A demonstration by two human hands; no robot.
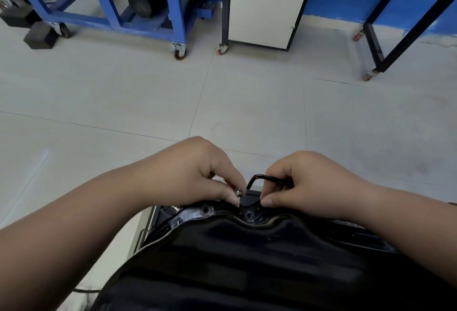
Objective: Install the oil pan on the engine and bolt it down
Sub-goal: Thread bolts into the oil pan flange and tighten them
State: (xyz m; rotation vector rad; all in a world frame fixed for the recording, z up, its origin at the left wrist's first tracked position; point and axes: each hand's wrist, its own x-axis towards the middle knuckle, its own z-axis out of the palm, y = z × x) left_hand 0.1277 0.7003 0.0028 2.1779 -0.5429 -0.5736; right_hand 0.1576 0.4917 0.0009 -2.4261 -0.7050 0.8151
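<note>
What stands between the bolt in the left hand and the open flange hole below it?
Nothing visible. The left hand pinches the bolt just above the flange hole; the right hand holds the hex key close beside.

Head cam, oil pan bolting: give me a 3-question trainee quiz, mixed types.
1. True or false: the left hand pinches a bolt.
2. The right hand holds: A) a ratchet B) a hex key C) a screwdriver.
3. Short answer: does the flange hole of the oil pan, below the hex key, hold a bolt?
Key: 1 true; 2 B; 3 no, it is empty.
</note>
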